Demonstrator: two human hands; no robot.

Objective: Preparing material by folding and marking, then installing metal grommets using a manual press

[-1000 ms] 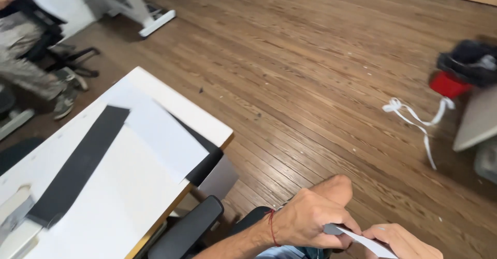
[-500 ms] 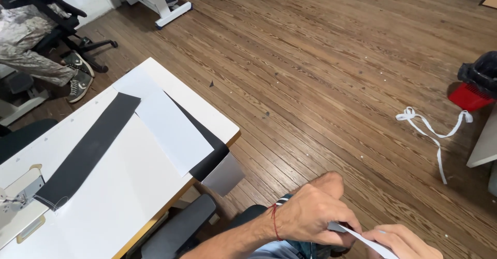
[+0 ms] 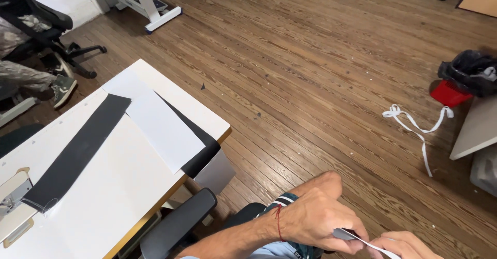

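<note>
Both hands work at the bottom edge of the view, well to the right of the white surface (image 3: pixel 103 186). The left hand (image 3: pixel 318 220) is closed in a pinch: its thumb and curled fingers (image 3: pixel 352 243) press on one end of a thin white strip (image 3: pixel 362 241). A red thread circles the wrist of that hand. The right hand (image 3: pixel 406 246) is mostly cut off by the bottom edge; its fingers bend round the other end of the strip, which runs slanting down from the left hand into it. How tightly the right hand grips cannot be told, though it does have hold of the strip.

On the surface lies a long black fabric strip (image 3: pixel 77 153), running slantwise from near the far corner toward the near left edge. Just beside it, toward the surface's right edge, a white sheet (image 3: pixel 165 129) lies over a second dark piece (image 3: pixel 202 150) that hangs over the surface's edge. A black chair arm (image 3: pixel 178 225) shows just below the surface's near corner, between it and the left forearm.

Well to the right of the surface, on the wooden floor (image 3: pixel 310 72), a loose white ribbon (image 3: pixel 414 127) lies curled, and beyond it sits a red bin with a black bag (image 3: pixel 463 80). At the far left of the surface another person's leg and shoe (image 3: pixel 59 88) rest near an office chair base.
</note>
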